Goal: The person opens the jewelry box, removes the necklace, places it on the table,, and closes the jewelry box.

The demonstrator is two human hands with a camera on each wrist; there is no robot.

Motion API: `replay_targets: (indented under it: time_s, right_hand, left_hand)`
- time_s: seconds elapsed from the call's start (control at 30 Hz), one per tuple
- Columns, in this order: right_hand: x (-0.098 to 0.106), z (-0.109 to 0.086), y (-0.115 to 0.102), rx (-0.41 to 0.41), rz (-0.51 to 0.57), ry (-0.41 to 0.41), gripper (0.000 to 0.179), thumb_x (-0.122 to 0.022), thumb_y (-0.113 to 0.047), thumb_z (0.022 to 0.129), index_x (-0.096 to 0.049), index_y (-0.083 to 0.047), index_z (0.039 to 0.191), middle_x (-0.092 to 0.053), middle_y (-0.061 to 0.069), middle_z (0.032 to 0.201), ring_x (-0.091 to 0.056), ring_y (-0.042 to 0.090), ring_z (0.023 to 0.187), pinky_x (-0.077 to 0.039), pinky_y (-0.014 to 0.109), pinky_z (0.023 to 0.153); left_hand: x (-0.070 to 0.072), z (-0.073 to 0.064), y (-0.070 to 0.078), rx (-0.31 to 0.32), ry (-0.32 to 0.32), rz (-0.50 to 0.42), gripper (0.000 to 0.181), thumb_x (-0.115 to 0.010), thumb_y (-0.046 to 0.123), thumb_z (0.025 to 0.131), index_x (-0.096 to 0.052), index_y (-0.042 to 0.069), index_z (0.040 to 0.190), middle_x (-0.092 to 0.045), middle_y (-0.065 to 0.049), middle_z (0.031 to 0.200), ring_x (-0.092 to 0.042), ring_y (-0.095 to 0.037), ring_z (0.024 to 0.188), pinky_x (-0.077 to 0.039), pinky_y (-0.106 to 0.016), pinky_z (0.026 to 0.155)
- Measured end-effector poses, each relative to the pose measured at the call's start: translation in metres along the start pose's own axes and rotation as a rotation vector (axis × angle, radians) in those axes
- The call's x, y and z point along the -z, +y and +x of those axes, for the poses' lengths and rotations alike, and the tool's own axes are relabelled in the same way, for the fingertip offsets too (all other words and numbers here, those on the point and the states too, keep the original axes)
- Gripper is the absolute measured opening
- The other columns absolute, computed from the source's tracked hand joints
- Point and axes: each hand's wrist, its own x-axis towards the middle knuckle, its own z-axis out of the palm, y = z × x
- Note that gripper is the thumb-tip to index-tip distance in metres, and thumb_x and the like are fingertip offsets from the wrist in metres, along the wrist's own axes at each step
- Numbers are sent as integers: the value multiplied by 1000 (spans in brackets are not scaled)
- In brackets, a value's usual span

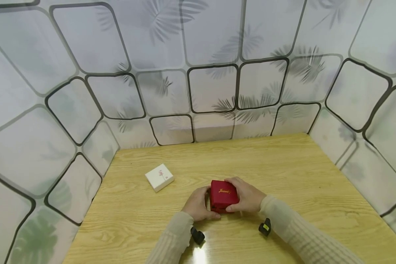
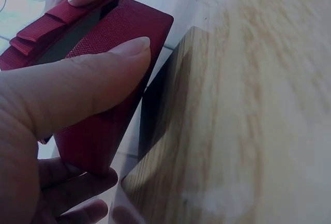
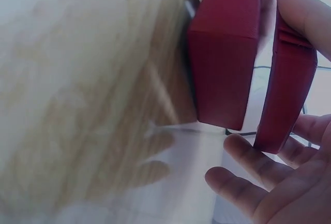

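A red jewelry box (image 1: 222,198) with gold lettering on its lid stands between the two hands. My left hand (image 1: 198,205) grips its lower part from the left; in the left wrist view the thumb lies along the side of the red base (image 2: 119,32). From the right, my right hand (image 1: 247,196) holds the lid (image 3: 289,84), its thumb on the folded ribbon trim. A gap shows between lid and base (image 3: 222,74) in the right wrist view, so the box is partly parted. The inside is hidden.
On the wooden table (image 1: 283,168), a small white box (image 1: 160,177) with a red flower print lies to the left of the hands. Patterned cloth walls (image 1: 171,91) enclose the table at the back and both sides.
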Motion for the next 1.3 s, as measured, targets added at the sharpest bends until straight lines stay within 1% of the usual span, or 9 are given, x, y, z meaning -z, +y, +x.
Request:
replay_targets:
  time_s: [0.13, 0.27, 0.4, 0.53, 0.63, 0.83, 1.0, 1.13, 1.3]
  right_hand:
    - [6, -1, 2, 7, -8, 28, 102, -76, -62, 70, -34, -6, 145, -47, 1, 132, -51, 15, 110, -48, 40, 92]
    - [12, -1, 4, 12, -8, 51, 102, -76, -61, 71, -34, -4, 144, -47, 4, 132, -52, 17, 110, -47, 43, 93]
    - [19, -2, 6, -9, 3, 68, 100, -80, -54, 71, -34, -3, 145, -48, 6, 131, -51, 20, 111, -45, 45, 95]
    - [28, -2, 10, -41, -9, 87, 99, -83, -48, 70, -34, -5, 145, -48, 8, 134, -50, 23, 116, -43, 47, 98]
    - [35, -2, 16, -53, -33, 104, 99, -83, -47, 70, -34, -4, 145, -47, 9, 136, -49, 25, 118, -42, 48, 100]
    - [47, -3, 29, -90, -50, 143, 97, -84, -42, 72, -34, -3, 145, -46, 12, 136, -49, 28, 118, -41, 49, 100]
    - [56, -6, 40, -120, -56, 155, 97, -83, -44, 72, -33, -2, 144, -45, 15, 137, -49, 30, 117, -42, 52, 98]
    - [62, -8, 50, -145, -66, 163, 97, -83, -43, 72, -33, -1, 144, -45, 17, 137, -49, 31, 116, -43, 51, 96]
    - [68, -10, 67, -180, -85, 171, 96, -82, -42, 74, -33, 2, 143, -44, 20, 136, -48, 33, 114, -44, 50, 94]
  left_hand:
    - [1, 0, 0, 8, -5, 2, 104, -91, 44, 59, -40, 10, 144, -51, -4, 137, -44, -23, 129, -36, -41, 107]
    - [2, -2, 1, 22, -19, 5, 107, -89, 47, 61, -36, 8, 146, -48, -7, 140, -42, -26, 130, -36, -43, 107]
    - [3, -2, 2, 35, -28, -1, 107, -89, 48, 61, -36, 9, 146, -47, -7, 141, -41, -26, 131, -35, -43, 107]
    - [3, -2, 2, 36, -19, 0, 107, -90, 47, 60, -38, 8, 144, -49, -7, 139, -43, -26, 129, -36, -43, 106]
    - [2, -2, 2, 33, -8, 4, 107, -91, 47, 58, -40, 7, 143, -50, -8, 138, -44, -26, 128, -36, -42, 106]
    - [2, -1, 2, 34, -2, 2, 108, -91, 47, 58, -40, 6, 144, -49, -9, 138, -43, -26, 129, -36, -43, 106]
    - [3, -1, 2, 31, -2, 2, 109, -91, 46, 58, -37, 7, 145, -47, -8, 140, -42, -26, 130, -35, -43, 107]
    - [3, -1, 2, 27, -1, 0, 109, -91, 45, 59, -36, 8, 146, -46, -8, 142, -42, -26, 130, -35, -43, 107]
    - [3, -2, 2, 14, 3, 0, 106, -91, 44, 60, -38, 8, 144, -48, -8, 139, -43, -26, 128, -36, -43, 106]
